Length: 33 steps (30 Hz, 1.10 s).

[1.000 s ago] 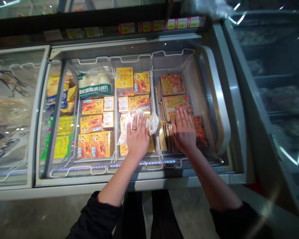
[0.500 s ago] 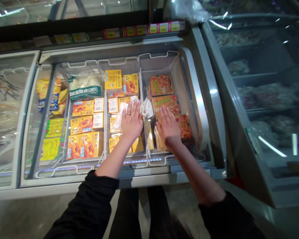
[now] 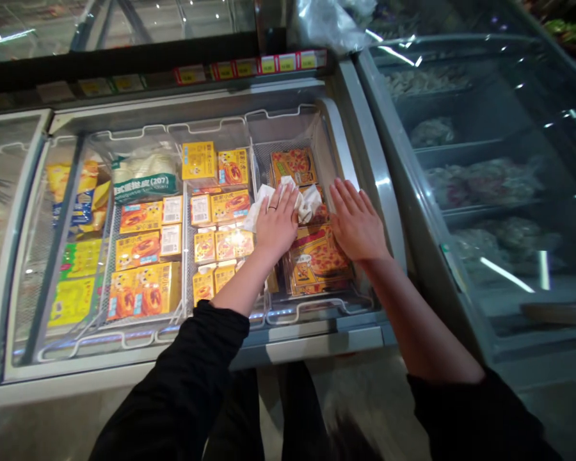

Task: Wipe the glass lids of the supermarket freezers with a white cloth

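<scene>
My left hand (image 3: pixel 277 221) lies flat, fingers stretched out, on crumpled white tissue (image 3: pixel 309 203) against the clear glass lid of a chest freezer. The tissue shows on both sides of its fingers. To the right, my right hand (image 3: pixel 358 221) is spread flat with its palm down, apart from the tissue, and no object shows in it. Its palm is hidden, so I cannot tell how firmly it touches the glass. Beneath the lid, pizza boxes (image 3: pixel 319 259) lie under and between the hands. Yellow egg tart boxes (image 3: pixel 230 208) stand left of my left hand.
White wire baskets (image 3: pixel 254 153) divide the freezer. A green-labelled bag (image 3: pixel 146 179) lies at the back left. Price tags (image 3: pixel 267 64) line the back ledge, with a clear plastic bag (image 3: pixel 329 25) beyond. Another glass-topped freezer (image 3: pixel 480 160) stands at right.
My left hand and the tissue have moved right, from over the egg tart boxes to the pizza basket. My right hand has shifted toward the lid's right edge. The view has turned slightly.
</scene>
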### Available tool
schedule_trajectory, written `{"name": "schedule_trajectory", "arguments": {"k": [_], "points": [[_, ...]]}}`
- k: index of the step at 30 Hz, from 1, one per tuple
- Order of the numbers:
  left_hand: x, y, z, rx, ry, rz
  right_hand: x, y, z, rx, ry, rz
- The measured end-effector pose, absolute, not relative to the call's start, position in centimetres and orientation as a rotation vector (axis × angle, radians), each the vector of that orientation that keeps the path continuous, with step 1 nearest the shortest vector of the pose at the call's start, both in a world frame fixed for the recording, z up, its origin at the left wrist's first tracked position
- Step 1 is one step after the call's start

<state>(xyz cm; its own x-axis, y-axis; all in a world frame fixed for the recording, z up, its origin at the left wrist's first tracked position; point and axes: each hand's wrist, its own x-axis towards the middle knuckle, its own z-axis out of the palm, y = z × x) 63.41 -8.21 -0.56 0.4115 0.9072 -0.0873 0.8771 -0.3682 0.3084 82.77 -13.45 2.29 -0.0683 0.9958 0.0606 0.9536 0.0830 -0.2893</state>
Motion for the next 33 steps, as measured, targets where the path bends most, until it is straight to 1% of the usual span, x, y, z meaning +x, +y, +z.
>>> {"name": "schedule_trajectory", "arguments": {"k": [4, 7, 9, 12, 15, 17, 19, 23, 27, 29, 33], "points": [[62.7, -11.6, -0.4, 2.321, 1.625, 0.182, 84.0, -13.8, 1.4, -2.007, -2.004, 0.224], [63.3, -15.2, -0.2, 2.369, 1.561, 0.116, 84.0, -14.0, 1.0, -1.999, -1.944, 0.244], [64.5, -16.2, -0.1, 2.416, 1.495, 0.067, 84.1, -14.0, 0.8, -1.978, -1.933, 0.267], [67.1, -14.7, -0.2, 2.490, 1.350, 0.046, 84.4, -14.0, 0.5, -1.962, -1.925, 0.298], [68.5, -10.8, -0.3, 2.529, 1.215, 0.034, 84.6, -14.1, 0.6, -1.963, -1.931, 0.325], [67.9, -8.6, -0.3, 2.515, 1.238, 0.030, 84.7, -14.1, 0.7, -1.961, -1.939, 0.341], [66.5, -7.8, -0.3, 2.469, 1.358, 0.038, 84.6, -14.1, 0.9, -1.958, -1.944, 0.353], [64.2, -11.6, -0.1, 2.403, 1.544, 0.047, 84.4, -14.1, 0.9, -1.948, -1.940, 0.362], [65.8, -16.8, -0.2, 2.448, 1.434, 0.040, 84.3, -14.3, 0.7, -1.917, -1.937, 0.353], [67.4, -17.1, -0.4, 2.476, 1.323, 0.059, 84.2, -14.3, 0.7, -1.905, -1.946, 0.352], [69.9, -13.8, -0.8, 2.468, 1.178, 0.053, 84.3, -14.2, 0.9, -1.897, -1.985, 0.345]]}}
